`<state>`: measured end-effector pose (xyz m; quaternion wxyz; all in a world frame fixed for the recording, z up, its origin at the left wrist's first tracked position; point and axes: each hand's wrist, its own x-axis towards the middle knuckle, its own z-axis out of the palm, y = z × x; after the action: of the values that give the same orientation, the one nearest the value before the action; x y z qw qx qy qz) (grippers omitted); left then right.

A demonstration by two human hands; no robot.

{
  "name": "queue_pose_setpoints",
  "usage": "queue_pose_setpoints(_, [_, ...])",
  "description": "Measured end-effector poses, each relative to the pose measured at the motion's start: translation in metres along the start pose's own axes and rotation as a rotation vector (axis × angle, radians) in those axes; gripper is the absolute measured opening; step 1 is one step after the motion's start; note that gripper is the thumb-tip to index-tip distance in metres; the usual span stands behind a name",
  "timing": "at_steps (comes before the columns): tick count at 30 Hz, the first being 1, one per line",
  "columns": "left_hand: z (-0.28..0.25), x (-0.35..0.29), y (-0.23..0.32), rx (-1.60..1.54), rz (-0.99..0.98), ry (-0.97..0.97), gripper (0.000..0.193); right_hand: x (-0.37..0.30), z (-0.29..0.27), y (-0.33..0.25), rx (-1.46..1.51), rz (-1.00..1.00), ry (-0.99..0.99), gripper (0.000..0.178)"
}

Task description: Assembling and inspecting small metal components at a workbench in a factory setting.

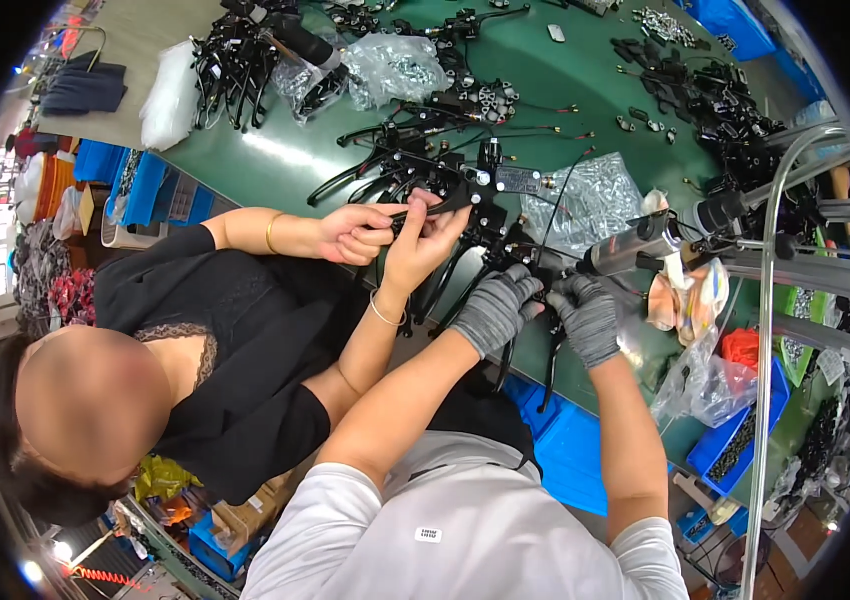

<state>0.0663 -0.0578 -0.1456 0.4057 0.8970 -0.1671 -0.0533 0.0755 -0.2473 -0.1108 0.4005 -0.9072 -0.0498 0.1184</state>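
My left hand (497,312), in a grey knit glove, has its fingers closed on a black brake lever (552,362) at the table's near edge. From the other side my right hand (588,318), gloved alike, pinches the same part. The lever's blade hangs down between my hands, while its clamp end is mostly hidden by my fingers. Just beyond my hands a thin black cable (563,200) rises in an arc. More black brake levers (455,285) lie left of my left hand, partly covered by a co-worker's arm.
At my left a co-worker's bare hands (415,235) hold another black lever. A silver cylindrical tool (630,247) points in from the right, near a clear bag of small metal parts (590,200). Lever piles cover the green table (275,150); a blue bin (745,430) stands right.
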Motion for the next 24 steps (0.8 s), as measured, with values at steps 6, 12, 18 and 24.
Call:
queue_pose_setpoints(6, [0.015, -0.003, -0.002, -0.028, 0.01, -0.002, 0.028, -0.005, -0.006, 0.001, 0.051, 0.047, 0.066, 0.022])
queue_pose_setpoints(12, [0.01, -0.001, -0.007, -0.026, 0.014, 0.049, 0.028, 0.007, -0.01, 0.001, -0.101, -0.087, 0.037, 0.024])
queue_pose_setpoints(18, [0.014, -0.002, -0.012, -0.107, 0.008, 0.123, 0.029, 0.012, -0.033, 0.007, 0.2, 0.143, -0.022, 0.027])
queue_pose_setpoints(24, [0.017, -0.002, -0.011, -0.095, -0.022, 0.089, 0.028, 0.015, -0.031, -0.003, 0.009, 0.003, -0.122, 0.028])
